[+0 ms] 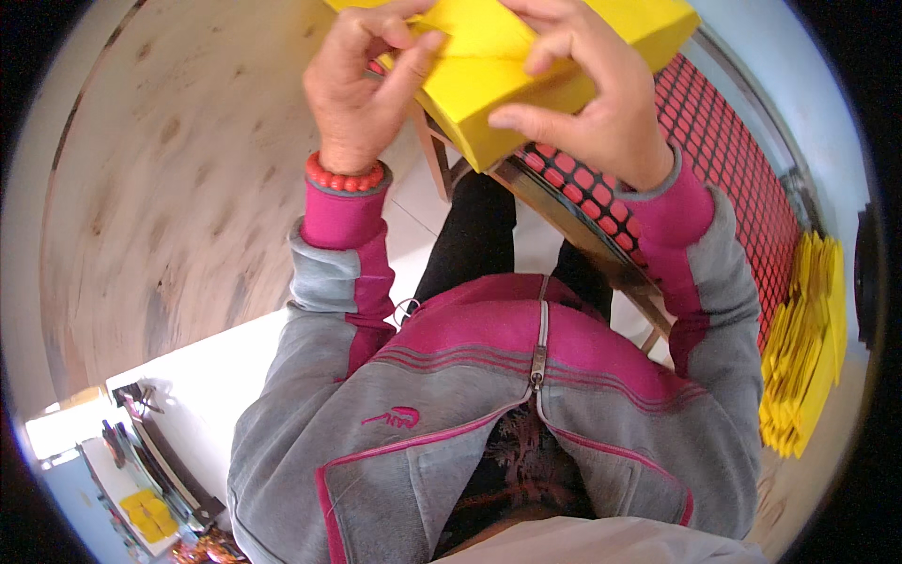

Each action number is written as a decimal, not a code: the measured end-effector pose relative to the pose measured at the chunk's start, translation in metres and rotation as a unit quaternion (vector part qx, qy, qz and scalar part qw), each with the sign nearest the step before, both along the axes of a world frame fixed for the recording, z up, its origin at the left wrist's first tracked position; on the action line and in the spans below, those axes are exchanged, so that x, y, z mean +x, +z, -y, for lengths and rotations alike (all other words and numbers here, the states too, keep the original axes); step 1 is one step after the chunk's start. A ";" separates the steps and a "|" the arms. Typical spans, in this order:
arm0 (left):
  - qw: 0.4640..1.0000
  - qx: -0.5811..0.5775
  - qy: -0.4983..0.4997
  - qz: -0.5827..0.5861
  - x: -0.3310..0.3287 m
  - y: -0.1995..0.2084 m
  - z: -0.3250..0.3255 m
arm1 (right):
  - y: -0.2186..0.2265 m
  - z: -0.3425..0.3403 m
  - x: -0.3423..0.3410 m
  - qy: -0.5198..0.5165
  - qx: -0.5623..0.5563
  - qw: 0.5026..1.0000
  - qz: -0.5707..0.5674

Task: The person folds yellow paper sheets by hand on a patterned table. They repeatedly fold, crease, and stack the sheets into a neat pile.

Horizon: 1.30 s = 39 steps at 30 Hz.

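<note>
A bright yellow box (470,89), apparently of folded card, is at the top of the view, its upper part cut off by the edge. One of its corners points down toward me. My left hand (357,89), with a red bead bracelet at the wrist, pinches the box's upper left edge between thumb and fingers. On the other side, my right hand (611,103) grips the box, thumb low on the side facing me and fingers bent over the top. A further yellow surface (648,23) shows behind the right hand; whether it belongs to the same box I cannot tell.
Beneath the box is a table with a red and black patterned cover (723,141) and a wooden edge (573,230). Flat yellow pieces (803,348) are stacked at the right. A large wood-grained surface (178,188) fills the left. Small yellow items (147,515) lie lower left.
</note>
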<state>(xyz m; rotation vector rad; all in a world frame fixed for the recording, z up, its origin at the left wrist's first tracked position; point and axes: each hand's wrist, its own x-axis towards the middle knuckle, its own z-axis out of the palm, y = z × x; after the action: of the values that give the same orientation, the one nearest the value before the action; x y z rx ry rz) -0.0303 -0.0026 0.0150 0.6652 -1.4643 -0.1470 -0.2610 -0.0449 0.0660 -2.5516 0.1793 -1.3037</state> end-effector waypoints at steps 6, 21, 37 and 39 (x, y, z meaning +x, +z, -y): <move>0.996 0.041 -0.035 0.067 0.024 0.001 0.004 | 0.000 -0.016 -0.026 0.061 0.326 0.936 0.118; 0.982 0.152 -0.101 0.054 0.050 0.005 0.005 | -0.219 -0.093 -0.097 -0.336 0.236 0.889 -0.201; 0.960 0.157 -0.166 0.163 0.013 0.037 -0.011 | -0.305 -0.052 -0.132 -0.533 0.056 0.826 -0.172; 0.959 0.155 -0.172 0.163 0.012 0.037 -0.010 | -0.304 -0.051 -0.132 -0.560 0.034 0.789 -0.251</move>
<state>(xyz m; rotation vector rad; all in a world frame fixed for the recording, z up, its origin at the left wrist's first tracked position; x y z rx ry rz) -0.0180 0.0070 0.0525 0.7038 -1.8929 -0.5688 -0.3931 0.0066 -0.2384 -2.6384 2.0299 -0.7137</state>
